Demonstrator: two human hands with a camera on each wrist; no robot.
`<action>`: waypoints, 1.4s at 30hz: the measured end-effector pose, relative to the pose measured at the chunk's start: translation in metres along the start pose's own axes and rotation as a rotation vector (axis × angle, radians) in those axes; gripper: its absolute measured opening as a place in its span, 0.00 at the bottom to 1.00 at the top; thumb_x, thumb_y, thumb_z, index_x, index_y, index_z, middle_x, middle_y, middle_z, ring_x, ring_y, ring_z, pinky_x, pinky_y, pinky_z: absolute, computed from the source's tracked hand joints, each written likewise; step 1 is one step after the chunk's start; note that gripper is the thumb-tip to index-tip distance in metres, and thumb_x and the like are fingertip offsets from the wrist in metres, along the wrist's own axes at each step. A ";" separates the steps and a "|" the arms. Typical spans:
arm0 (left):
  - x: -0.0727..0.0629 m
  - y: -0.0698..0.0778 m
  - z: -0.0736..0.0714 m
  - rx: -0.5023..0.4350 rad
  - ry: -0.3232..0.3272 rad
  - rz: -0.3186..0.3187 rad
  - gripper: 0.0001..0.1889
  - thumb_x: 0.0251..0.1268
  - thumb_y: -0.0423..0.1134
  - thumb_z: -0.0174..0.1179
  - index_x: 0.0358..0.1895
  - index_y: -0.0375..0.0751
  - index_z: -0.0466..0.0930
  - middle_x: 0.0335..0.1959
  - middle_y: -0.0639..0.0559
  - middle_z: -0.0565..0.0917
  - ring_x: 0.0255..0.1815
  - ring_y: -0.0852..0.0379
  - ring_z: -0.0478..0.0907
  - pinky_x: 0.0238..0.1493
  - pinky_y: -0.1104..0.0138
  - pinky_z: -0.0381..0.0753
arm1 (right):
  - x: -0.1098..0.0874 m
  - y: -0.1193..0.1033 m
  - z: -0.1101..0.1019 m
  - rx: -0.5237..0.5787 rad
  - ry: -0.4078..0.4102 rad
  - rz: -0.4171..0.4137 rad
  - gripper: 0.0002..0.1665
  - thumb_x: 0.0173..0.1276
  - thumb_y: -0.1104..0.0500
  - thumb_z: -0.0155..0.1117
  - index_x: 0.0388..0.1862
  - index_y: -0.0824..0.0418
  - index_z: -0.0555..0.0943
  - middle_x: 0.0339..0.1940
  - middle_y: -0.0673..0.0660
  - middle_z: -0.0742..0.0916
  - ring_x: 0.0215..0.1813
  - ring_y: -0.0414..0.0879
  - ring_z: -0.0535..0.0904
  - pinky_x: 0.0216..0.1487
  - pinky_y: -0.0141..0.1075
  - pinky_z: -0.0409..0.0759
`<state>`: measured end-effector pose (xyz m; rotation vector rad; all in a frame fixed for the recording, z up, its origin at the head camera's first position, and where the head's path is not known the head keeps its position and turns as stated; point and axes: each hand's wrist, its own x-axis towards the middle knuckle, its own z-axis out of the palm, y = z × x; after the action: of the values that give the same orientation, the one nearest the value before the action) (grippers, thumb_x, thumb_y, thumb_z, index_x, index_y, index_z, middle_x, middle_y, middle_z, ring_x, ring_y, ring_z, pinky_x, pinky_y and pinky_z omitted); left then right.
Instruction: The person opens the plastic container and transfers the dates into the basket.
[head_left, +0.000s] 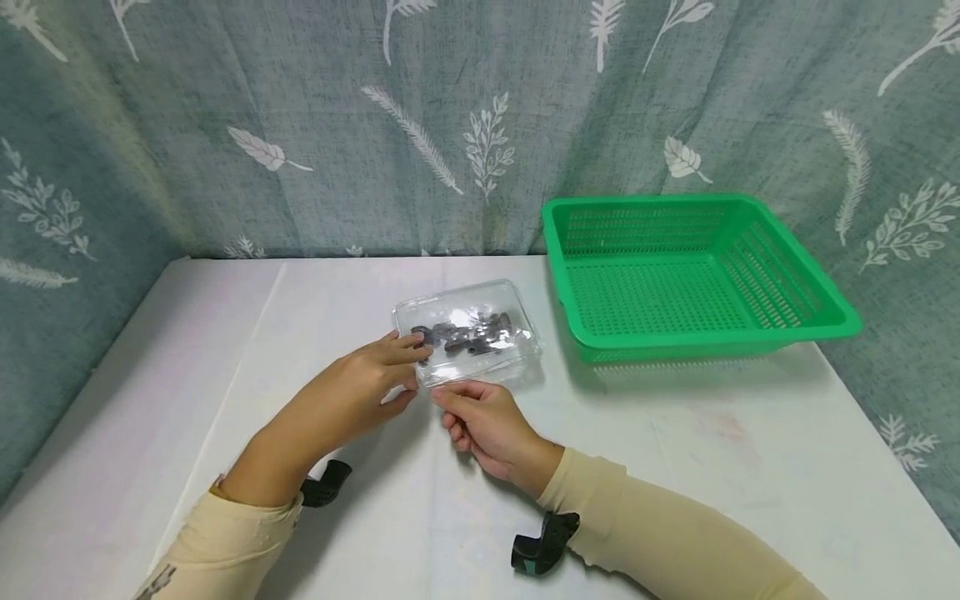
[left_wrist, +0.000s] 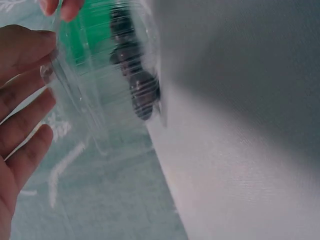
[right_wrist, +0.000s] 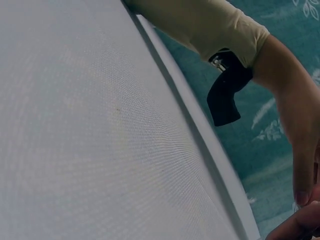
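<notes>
A clear plastic clamshell box (head_left: 480, 292) sits on the white table, with several dark, glossy oval pieces (head_left: 457, 337) inside. The left wrist view shows these pieces (left_wrist: 142, 92) through the ribbed plastic wall; their exact kind is unclear. My left hand (head_left: 367, 379) is at the box's near left corner, its fingers fairly straight and fingertips touching the edge and lid. Thumb and fingers of my right hand (head_left: 491, 425) pinch the near edge beside that corner. In the right wrist view, only part of the right hand (right_wrist: 300, 220) shows at the lower right.
A green perforated plastic basket (head_left: 697, 342) stands at the back right of the white-covered table (head_left: 360, 542). Behind it hangs a grey-green curtain (head_left: 315, 108) with white leaf prints. Black wrist mounts (head_left: 546, 542) are on both forearms.
</notes>
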<state>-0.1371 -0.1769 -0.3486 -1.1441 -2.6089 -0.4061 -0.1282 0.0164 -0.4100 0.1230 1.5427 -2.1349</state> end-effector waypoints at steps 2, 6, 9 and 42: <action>0.002 0.001 0.000 -0.005 -0.024 0.003 0.11 0.51 0.25 0.73 0.24 0.41 0.79 0.56 0.39 0.85 0.64 0.40 0.79 0.67 0.51 0.76 | 0.000 0.000 0.000 0.000 -0.005 0.006 0.05 0.70 0.62 0.65 0.39 0.65 0.81 0.16 0.47 0.79 0.16 0.34 0.70 0.15 0.23 0.67; 0.007 0.003 0.000 0.032 -0.076 0.009 0.13 0.52 0.24 0.70 0.21 0.42 0.75 0.54 0.38 0.86 0.60 0.40 0.82 0.59 0.54 0.83 | -0.001 -0.001 -0.001 -0.001 -0.020 0.003 0.06 0.70 0.62 0.66 0.40 0.65 0.81 0.16 0.47 0.79 0.16 0.33 0.70 0.16 0.23 0.67; 0.011 0.004 -0.002 0.059 -0.126 0.020 0.15 0.52 0.24 0.68 0.20 0.42 0.71 0.52 0.37 0.86 0.57 0.41 0.83 0.53 0.55 0.85 | -0.002 -0.001 -0.001 -0.003 -0.026 0.002 0.05 0.70 0.62 0.65 0.39 0.64 0.81 0.16 0.47 0.79 0.16 0.34 0.70 0.16 0.23 0.68; 0.023 0.011 0.002 0.213 -0.057 -0.005 0.11 0.56 0.45 0.65 0.39 0.47 0.77 0.37 0.55 0.81 0.40 0.53 0.80 0.49 0.57 0.82 | -0.023 -0.023 -0.051 -0.079 -0.070 0.090 0.20 0.75 0.60 0.49 0.60 0.71 0.71 0.20 0.48 0.76 0.18 0.37 0.70 0.19 0.26 0.67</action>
<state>-0.1443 -0.1541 -0.3406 -1.0922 -2.6272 -0.0937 -0.1289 0.0757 -0.3998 0.0880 1.5486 -1.9850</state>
